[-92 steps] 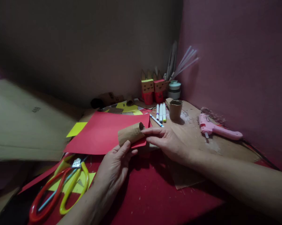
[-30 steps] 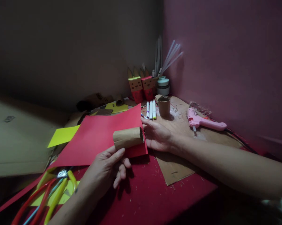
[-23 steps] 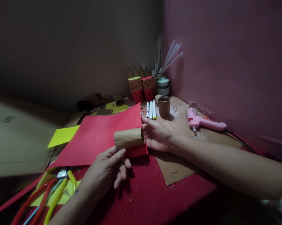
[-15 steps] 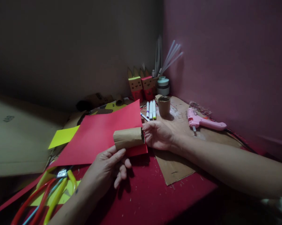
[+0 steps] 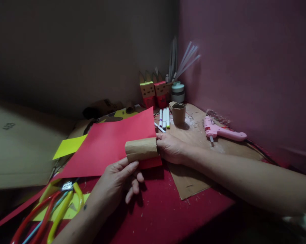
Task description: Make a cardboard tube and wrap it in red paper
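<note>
A brown cardboard tube lies sideways against a large sheet of red paper. My left hand grips the tube's lower left edge between thumb and index finger, the other fingers curled loosely below. At the tube's right end, my right hand closes around the rim; some fingertips are hidden there, and I cannot tell whether any are inside it. Beside that hand, the red sheet's right edge stands slightly raised.
Behind the hands stand a short cardboard cup, several markers and two box figures with faces. A pink glue gun lies at right. Red-handled scissors and yellow-handled pliers sit front left, by a cardboard box.
My right hand has turned and moved onto the tube's right end, covering its opening. My left hand keeps its grip, and the view has shifted slightly.
</note>
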`<state>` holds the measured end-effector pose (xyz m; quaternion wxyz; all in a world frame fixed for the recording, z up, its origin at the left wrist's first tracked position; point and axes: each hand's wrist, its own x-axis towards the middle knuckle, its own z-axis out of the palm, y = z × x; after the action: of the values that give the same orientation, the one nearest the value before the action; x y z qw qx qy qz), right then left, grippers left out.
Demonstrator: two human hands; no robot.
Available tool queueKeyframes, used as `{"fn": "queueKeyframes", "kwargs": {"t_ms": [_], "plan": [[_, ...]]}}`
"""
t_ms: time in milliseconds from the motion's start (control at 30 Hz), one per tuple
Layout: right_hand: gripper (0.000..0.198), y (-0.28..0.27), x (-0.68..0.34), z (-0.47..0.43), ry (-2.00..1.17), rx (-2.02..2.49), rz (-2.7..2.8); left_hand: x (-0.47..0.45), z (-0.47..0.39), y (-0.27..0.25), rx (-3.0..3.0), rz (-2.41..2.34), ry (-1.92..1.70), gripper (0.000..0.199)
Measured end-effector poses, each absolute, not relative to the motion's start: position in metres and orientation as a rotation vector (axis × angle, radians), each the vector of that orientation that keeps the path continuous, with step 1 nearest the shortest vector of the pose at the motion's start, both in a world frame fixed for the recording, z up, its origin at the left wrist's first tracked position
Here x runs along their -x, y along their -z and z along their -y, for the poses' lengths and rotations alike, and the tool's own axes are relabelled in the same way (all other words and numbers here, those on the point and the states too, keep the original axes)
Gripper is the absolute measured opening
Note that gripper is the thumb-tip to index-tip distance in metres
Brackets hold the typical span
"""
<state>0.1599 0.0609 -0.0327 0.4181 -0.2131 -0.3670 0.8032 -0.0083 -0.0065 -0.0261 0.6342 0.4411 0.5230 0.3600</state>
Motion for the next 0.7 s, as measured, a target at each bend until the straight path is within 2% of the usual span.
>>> {"fn": "queueKeyframes", "kwargs": {"t_ms": [367, 467, 567, 700], "plan": [[0.031, 0.036, -0.160, -0.062, -1.979, 0.534, 0.939, 0.008, 0.006, 0.025, -1.010, -1.193, -0.838, 0.018], [0.033, 0.036, -0.161, -0.063, -1.958, 0.526, 0.940, 0.008, 0.007, 0.020, -0.970, -1.211, -0.999, 0.028], [0.032, 0.033, -0.163, -0.063, -1.938, 0.556, 0.929, 0.011, 0.010, 0.013, -0.917, -1.225, -1.095, 0.018], [0.028, 0.025, -0.164, -0.065, -1.921, 0.570, 0.860, 0.015, 0.015, 0.011, -0.908, -1.094, -0.720, 0.025]]}}
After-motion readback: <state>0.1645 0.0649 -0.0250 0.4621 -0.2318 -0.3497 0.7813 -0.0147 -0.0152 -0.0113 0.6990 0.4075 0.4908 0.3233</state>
